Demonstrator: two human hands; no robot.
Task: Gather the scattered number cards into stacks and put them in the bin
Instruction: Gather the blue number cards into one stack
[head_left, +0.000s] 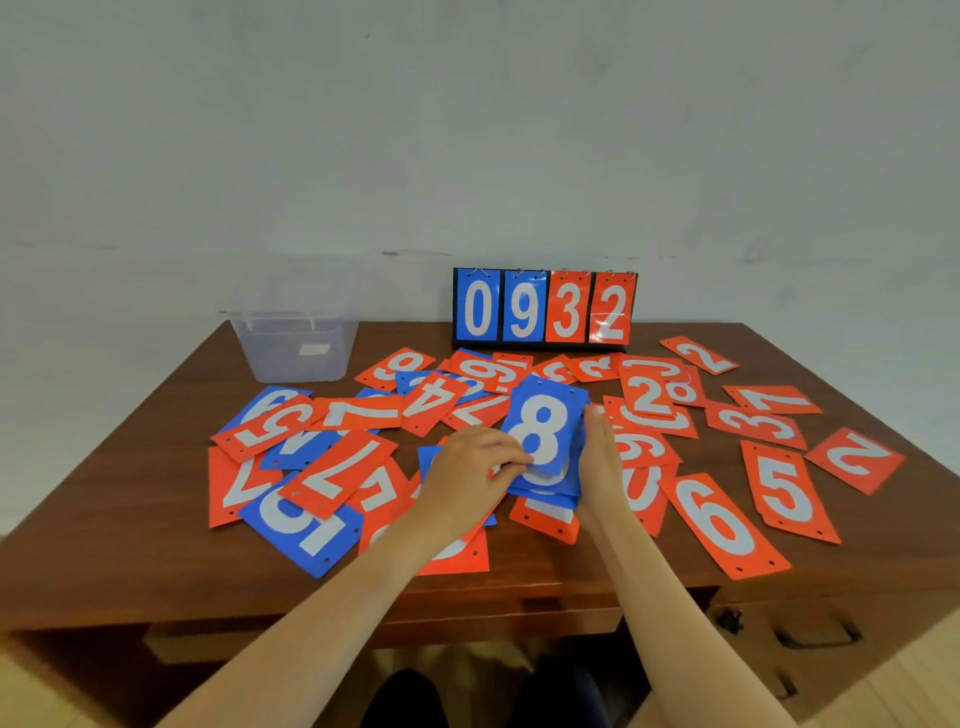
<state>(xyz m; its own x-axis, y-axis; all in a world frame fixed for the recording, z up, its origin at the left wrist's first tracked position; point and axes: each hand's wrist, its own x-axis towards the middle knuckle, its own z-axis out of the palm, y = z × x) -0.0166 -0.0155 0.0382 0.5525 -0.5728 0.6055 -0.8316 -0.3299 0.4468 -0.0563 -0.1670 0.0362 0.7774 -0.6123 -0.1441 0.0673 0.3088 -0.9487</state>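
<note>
Even light, seemingly soft, edges warped

Logging the person's body only. I am seeing the left forearm (322, 613) and right forearm (670, 587) showing bare along their whole visible length, each one narrowing toward a slim wrist. The left hand (467, 467) and right hand (602, 457) are showing bare too. Nails are blurring out, so I am skipping them. Low in the frame, between the arms, dark clothing (405, 696) is showing as two rounded shapes. I am not making out the garment.
</note>
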